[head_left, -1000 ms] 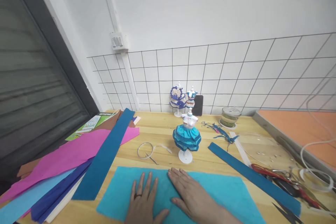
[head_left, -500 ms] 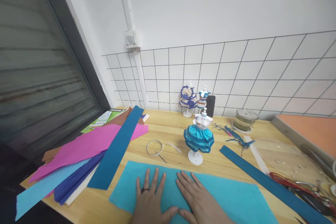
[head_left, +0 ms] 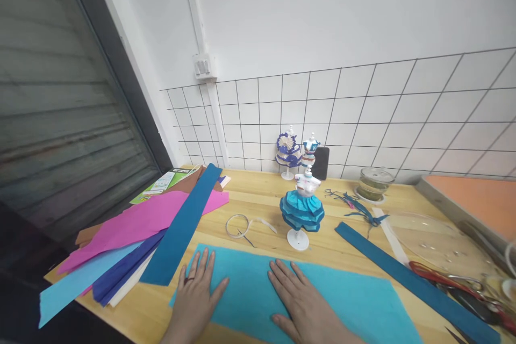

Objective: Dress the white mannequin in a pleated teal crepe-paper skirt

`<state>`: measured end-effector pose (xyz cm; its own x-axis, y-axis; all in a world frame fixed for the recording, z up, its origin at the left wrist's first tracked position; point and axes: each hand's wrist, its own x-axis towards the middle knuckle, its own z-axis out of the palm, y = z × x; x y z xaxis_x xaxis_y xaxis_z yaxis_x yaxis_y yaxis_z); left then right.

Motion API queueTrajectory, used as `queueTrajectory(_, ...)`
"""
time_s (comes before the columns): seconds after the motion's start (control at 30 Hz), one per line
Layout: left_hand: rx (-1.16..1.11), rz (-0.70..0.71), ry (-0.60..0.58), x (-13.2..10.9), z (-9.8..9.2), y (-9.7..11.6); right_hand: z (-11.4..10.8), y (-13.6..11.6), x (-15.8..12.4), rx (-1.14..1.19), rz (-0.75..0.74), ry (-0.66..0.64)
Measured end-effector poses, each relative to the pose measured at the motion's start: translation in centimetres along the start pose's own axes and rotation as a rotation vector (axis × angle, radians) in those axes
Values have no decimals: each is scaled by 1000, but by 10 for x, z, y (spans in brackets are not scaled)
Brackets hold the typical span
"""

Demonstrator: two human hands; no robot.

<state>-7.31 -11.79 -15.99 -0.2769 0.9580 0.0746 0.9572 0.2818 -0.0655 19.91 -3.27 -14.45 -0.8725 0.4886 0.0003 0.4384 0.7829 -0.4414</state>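
A wide turquoise crepe paper sheet [head_left: 358,301] lies flat along the front of the table. My left hand [head_left: 196,290] rests on its left end, fingers stretched out and thumb apart, a ring on one finger. On the sheet's middle lies my right hand [head_left: 300,298], palm down with the fingers extended. Just beyond the sheet stands a small white dress form [head_left: 308,185] wearing a ruffled turquoise and dark-teal skirt [head_left: 302,210]. To its left are a loop of thin pale ribbon [head_left: 237,226] and a dark thin scrap.
Layered paper strips lie at left, including a pink one [head_left: 133,226] and a dark-teal one [head_left: 181,226]. Two more dressed forms [head_left: 287,153] and a phone [head_left: 321,163] stand behind. At right are a teal strip [head_left: 403,274], scissors [head_left: 447,278], a glass jar [head_left: 374,183] and an orange-topped box [head_left: 475,199].
My left hand has slid left across the turquoise sheet to its left end, away from my right hand. The right hand stays nearly in place. The view has shifted slightly.
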Motion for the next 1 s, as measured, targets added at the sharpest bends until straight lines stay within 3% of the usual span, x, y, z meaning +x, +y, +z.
queueTrajectory(0.1,31,-12,24,0,-2,4,-2,-3,-1,-5,19,-25)
queueTrajectory(0.2,86,4,174,3,0,23,-3,-4,-1,5,23,-19)
queueTrajectory(0.3,74,175,320,5,11,52,-1,-2,-1,30,15,-2)
queueTrajectory(0.4,31,347,304,5,25,73,0,-1,0,66,7,-1)
queueTrajectory(0.67,-12,339,202,6,33,73,-6,10,-9,88,-11,11)
queueTrajectory(1.0,-1,315,197,6,27,76,-36,71,-97,13,206,60)
